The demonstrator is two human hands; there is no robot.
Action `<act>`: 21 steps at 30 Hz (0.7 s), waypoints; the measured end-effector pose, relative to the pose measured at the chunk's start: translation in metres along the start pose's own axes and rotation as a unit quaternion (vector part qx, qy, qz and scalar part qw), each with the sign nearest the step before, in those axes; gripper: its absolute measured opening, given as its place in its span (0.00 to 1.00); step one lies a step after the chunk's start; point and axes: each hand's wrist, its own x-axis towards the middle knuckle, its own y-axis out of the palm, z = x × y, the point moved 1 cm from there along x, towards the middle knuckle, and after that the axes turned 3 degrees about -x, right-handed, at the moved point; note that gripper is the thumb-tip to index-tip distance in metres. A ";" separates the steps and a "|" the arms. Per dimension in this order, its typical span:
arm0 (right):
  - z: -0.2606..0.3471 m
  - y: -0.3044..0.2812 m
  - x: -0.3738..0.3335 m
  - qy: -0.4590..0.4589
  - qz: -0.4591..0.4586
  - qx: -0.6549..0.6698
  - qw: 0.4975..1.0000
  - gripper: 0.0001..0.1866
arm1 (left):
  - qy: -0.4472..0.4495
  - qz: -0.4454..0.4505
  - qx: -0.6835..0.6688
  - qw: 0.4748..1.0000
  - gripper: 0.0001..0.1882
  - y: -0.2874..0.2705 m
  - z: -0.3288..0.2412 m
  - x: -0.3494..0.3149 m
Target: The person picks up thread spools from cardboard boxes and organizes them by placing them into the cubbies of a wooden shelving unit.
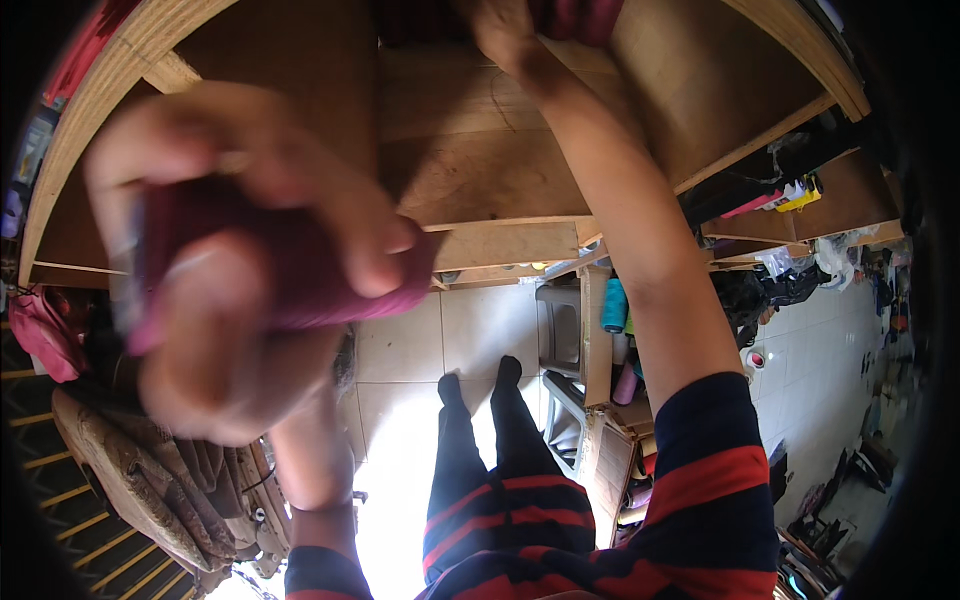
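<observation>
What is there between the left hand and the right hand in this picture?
In the head view, only bare shelf wood shows between the left hand, gripping a maroon bundle, and the right hand.

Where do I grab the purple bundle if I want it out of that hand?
Take the purple bundle by its right end, probably coming from the right: that end pokes out bare, while the left hand wraps around the rest. It looks thick, so squeeze it from above and below.
</observation>
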 end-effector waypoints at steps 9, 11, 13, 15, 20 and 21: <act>0.009 -0.008 0.007 0.026 0.010 0.012 1.000 0.18 | 0.001 -0.059 0.098 0.993 0.15 -0.024 -0.047 -0.005; 0.016 -0.014 0.007 0.014 0.009 0.011 1.000 0.19 | -0.005 -0.078 0.125 0.989 0.15 -0.029 -0.053 -0.005; 0.013 -0.010 0.006 0.010 0.004 -0.011 1.000 0.19 | -0.010 -0.093 0.137 0.986 0.15 -0.030 -0.055 -0.007; 0.013 -0.006 0.005 0.013 -0.002 -0.038 0.999 0.20 | -0.011 -0.100 0.147 0.984 0.15 -0.036 -0.054 -0.007; 0.011 -0.002 0.002 0.008 0.034 -0.041 0.999 0.22 | -0.020 -0.115 0.168 0.979 0.14 -0.043 -0.056 -0.010; 0.010 -0.004 0.003 0.000 0.039 -0.049 0.998 0.22 | -0.020 -0.116 0.173 0.978 0.14 -0.044 -0.056 -0.010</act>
